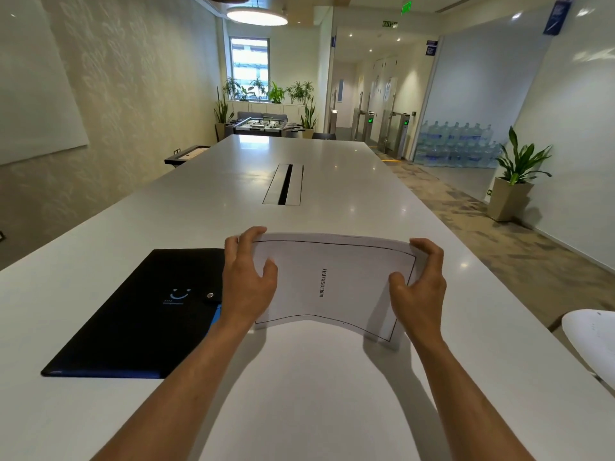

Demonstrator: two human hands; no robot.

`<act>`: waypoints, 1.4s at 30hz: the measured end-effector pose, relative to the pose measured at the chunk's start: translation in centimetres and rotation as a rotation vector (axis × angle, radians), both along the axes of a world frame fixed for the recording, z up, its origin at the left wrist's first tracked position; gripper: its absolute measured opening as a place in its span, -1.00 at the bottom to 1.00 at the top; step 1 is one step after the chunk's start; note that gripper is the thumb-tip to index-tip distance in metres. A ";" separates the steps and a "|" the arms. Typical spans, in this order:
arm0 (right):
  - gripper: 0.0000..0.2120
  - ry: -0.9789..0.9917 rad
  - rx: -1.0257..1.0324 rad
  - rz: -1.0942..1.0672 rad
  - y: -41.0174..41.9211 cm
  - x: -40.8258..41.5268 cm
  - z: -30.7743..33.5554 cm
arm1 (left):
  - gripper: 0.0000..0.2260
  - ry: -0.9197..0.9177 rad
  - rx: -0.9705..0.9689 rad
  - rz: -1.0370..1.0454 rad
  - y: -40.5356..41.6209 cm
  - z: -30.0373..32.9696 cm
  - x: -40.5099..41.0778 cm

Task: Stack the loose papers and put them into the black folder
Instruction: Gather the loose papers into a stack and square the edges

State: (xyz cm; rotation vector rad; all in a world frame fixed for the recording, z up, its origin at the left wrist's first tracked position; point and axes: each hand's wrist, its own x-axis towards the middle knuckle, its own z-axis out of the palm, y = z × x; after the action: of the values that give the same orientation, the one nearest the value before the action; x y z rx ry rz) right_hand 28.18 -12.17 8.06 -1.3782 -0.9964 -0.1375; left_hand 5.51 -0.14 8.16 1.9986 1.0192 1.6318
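Between the two hands, above the white counter, the stack of papers is held by its short edges. Left hand takes the left edge in a closed grip, fingers curled over the far corner and thumb pressed on the top sheet; right hand closes on the right edge in the same manner. Pressed from both sides, the stack bows, and its near edge lifts clear of the counter, casting a shadow beneath. Top sheet: white, with a thin black border line and the single word "BIBLIOGRAPHY" printed sideways at centre. Sheet edges appear roughly aligned; their number cannot be told.

Black folder lies flat and closed on the counter just left of the left hand, partly overlapped by that wrist; it bears a pale smile mark, a metal snap, and a blue strip at its right edge. Farther along the counter sits a recessed cable hatch. Nothing lies between papers and folder except the left hand.
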 end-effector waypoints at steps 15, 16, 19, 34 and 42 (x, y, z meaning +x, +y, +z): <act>-0.57 0.238 -0.152 0.122 -0.5 0.4 -4.2 | -0.42 -0.220 -0.292 -0.111 -0.5 -3.7 0.5; -0.60 0.243 -0.156 0.125 -0.6 0.4 -4.6 | -0.45 -0.208 -0.333 -0.096 -0.5 -4.5 0.4; -0.68 0.253 -0.151 0.123 -0.9 0.0 -5.4 | -0.53 -0.198 -0.477 -0.083 -0.5 -6.7 0.1; -0.70 0.441 -0.031 0.108 -0.6 0.2 -4.3 | -0.82 -0.393 -0.682 -0.240 2.7 -1.6 -2.1; -0.59 1.040 0.059 0.153 1.4 -2.6 -6.8 | -0.56 -0.709 -0.958 -0.514 -2.4 -3.1 2.4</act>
State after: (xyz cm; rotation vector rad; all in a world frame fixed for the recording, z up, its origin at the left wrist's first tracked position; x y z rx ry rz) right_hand 25.61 -10.77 1.28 -1.0816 -0.2073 0.6098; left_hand 7.87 -2.52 5.01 0.8368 0.6986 1.0829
